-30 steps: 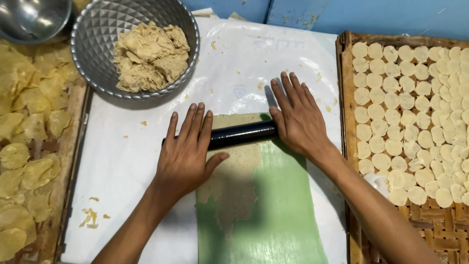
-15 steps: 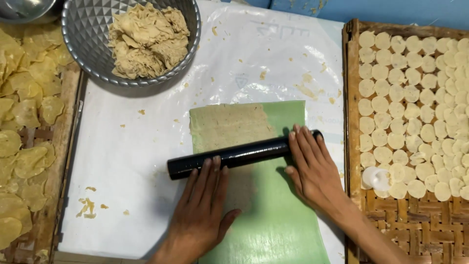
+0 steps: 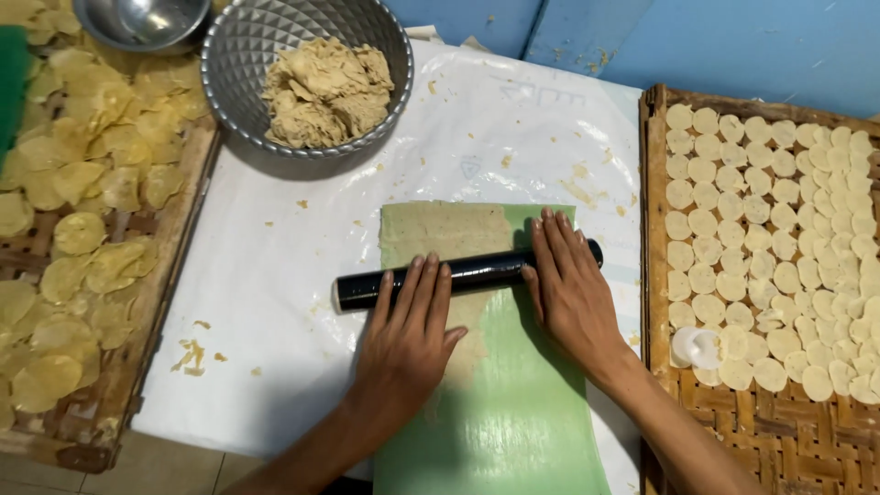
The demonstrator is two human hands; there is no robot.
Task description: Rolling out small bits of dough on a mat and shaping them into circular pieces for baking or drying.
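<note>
Both hands kept a flat, wide-open grip: neither hand closed around anything. Left hand [image 3: 410, 323] lay palm-down with its fingers [image 3: 417, 275] spread across the middle of the black rolling pin [image 3: 467, 272]. Right hand [image 3: 570, 286] lay the same way over the pin's right end, fingertips reaching just past it. The pin rested crosswise on a thin sheet of tan dough [image 3: 445, 229], which lay on a green plastic sheet [image 3: 513, 403] spread over the white-covered worktop [image 3: 275, 302].

Rolling of this kind appeared to call for even downward pressure from both palms, so that the dough thinned uniformly from side to side. Open palms let the pin turn freely; curled fingers would have braked it. Keeping the pin square to the green sheet would have limited skewing of the dough strip.

Behind the sheet stood a dimpled metal bowl [image 3: 229, 82] holding dough scraps [image 3: 325, 92]. A woven tray [image 3: 655, 275] of pale cut discs [image 3: 779, 229] sat to the right; a tray of yellow dried chips [image 3: 82, 183] sat to the left.
</note>
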